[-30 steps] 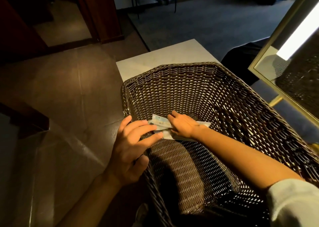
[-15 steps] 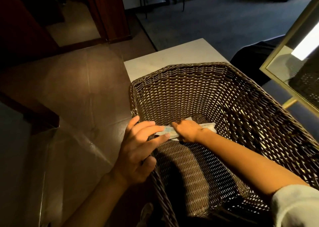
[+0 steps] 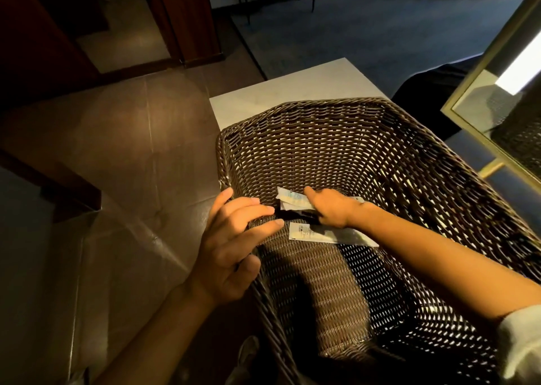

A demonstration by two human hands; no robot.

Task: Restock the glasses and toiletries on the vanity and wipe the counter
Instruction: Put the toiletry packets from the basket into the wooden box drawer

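The right hand [image 3: 332,207], just right of the frame's centre, reaches deep into the wicker basket [image 3: 439,179] and pinches a small stack of flat packets [image 3: 292,198] at their near end, fingers closed on them. The left hand [image 3: 231,244], left of centre, rests over the basket's left rim with fingers loosely spread and curled, gripping nothing that can be made out.

The likeliest slip, to my eye, is the stack fanning apart: the hold is at one end only, so a quick lift could let a packet slide out and drop back down. One loose packet [image 3: 328,235] already lies alone on the basket floor, just below the right hand, and could be overlooked in the dim light. The forearm crossing the rim may also drag the basket if the left hand does not steady it.

The packets are thin, pale and rectangular, with small print on them too fine to read; something dark sits under the held ones, unclear what. The basket stands on a white counter [image 3: 292,89] in the upper middle, with a mirror [image 3: 497,92] at the right edge.
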